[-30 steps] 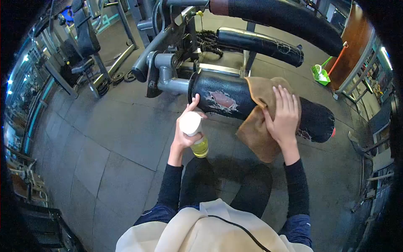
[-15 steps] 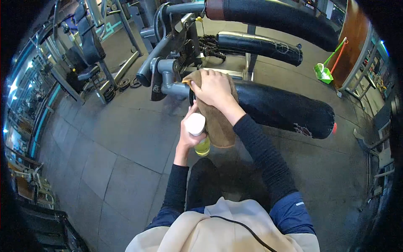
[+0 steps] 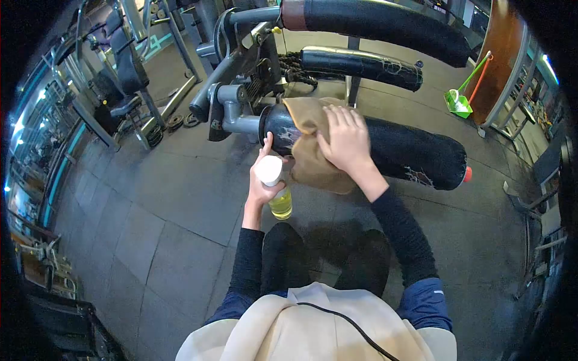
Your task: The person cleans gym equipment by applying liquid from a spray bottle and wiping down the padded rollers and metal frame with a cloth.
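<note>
My left hand (image 3: 262, 183) is wrapped round a spray bottle (image 3: 280, 206) with a white top and yellow liquid in its lower part. Its raised fingers reach up to the near end of a black padded roller (image 3: 415, 147), whose cover is cracked and worn. Against that roller, my right hand (image 3: 348, 139) presses a brown cloth (image 3: 316, 165), which drapes over the top and hangs down the near side. The fingers lie close together on the cloth; the thumb points left.
Grey machine arms (image 3: 232, 105) carry the roller. Above it are a smaller black roller (image 3: 361, 66) and a thick upper one (image 3: 385, 27). A green dustpan (image 3: 459, 105) stands at right by a wooden panel. Exercise machines (image 3: 129, 66) stand at left on the dark tiled floor (image 3: 180, 198).
My right hand has slid the cloth right along the roller, uncovering its left end. The left hand and bottle appear slightly further left, as the whole view has shifted a little.
</note>
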Action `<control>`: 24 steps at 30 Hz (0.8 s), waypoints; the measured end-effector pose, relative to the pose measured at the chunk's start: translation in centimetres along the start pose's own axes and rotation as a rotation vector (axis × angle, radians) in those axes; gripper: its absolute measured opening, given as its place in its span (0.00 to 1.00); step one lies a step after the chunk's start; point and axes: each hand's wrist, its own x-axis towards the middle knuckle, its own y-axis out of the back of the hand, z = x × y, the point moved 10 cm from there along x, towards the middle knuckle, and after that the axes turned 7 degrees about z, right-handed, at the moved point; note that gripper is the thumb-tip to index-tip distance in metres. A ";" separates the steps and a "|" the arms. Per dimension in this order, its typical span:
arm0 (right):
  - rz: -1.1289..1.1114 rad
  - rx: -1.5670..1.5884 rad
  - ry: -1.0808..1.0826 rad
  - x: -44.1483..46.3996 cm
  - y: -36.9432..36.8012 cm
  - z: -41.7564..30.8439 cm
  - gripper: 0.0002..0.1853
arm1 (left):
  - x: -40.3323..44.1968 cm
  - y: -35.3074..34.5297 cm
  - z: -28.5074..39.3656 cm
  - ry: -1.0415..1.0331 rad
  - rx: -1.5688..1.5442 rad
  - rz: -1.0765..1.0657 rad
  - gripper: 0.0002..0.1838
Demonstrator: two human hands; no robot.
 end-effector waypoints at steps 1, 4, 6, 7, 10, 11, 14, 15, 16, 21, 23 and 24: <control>0.000 -0.005 -0.004 -0.7 0.7 0.7 0.32 | -0.1 0.1 0.0 -0.028 0.037 0.002 0.23; -0.030 -0.008 -0.015 -2.5 2.6 2.6 0.35 | 0.1 0.1 -0.1 -0.062 0.108 -0.005 0.22; -0.034 -0.048 -0.028 -3.8 4.1 3.8 0.38 | 0.0 0.0 -0.1 -0.063 0.143 -0.012 0.22; -0.028 -0.050 -0.041 -4.6 4.8 4.6 0.40 | 0.0 0.1 0.3 -0.073 0.140 -0.001 0.21; -0.061 -0.115 -0.056 -7.0 6.9 7.5 0.40 | 0.1 0.1 0.2 -0.090 0.115 0.007 0.21; -0.062 -0.139 -0.056 -7.9 7.6 8.5 0.40 | 0.0 0.1 0.1 -0.096 0.099 0.001 0.21; -0.016 -0.184 -0.122 -10.5 10.6 12.6 0.39 | 0.0 0.1 -0.1 -0.073 0.066 -0.004 0.21; 0.013 -0.205 -0.151 -11.2 11.7 13.9 0.38 | 0.0 0.1 -0.2 -0.072 0.062 -0.006 0.21; 0.012 -0.209 -0.152 -11.9 12.3 14.7 0.38 | 0.0 0.1 -0.2 -0.072 0.051 0.000 0.21; 0.186 -0.254 -0.298 -12.9 13.9 15.7 0.31 | 0.1 0.3 -0.4 -0.048 0.027 -0.023 0.23; 0.279 -0.277 -0.333 -12.8 13.1 14.5 0.30 | 0.3 0.5 -0.2 -0.056 0.018 -0.029 0.23; 0.308 -0.298 -0.415 -12.5 12.8 14.4 0.30 | 0.3 0.3 -0.1 -0.057 0.007 -0.043 0.23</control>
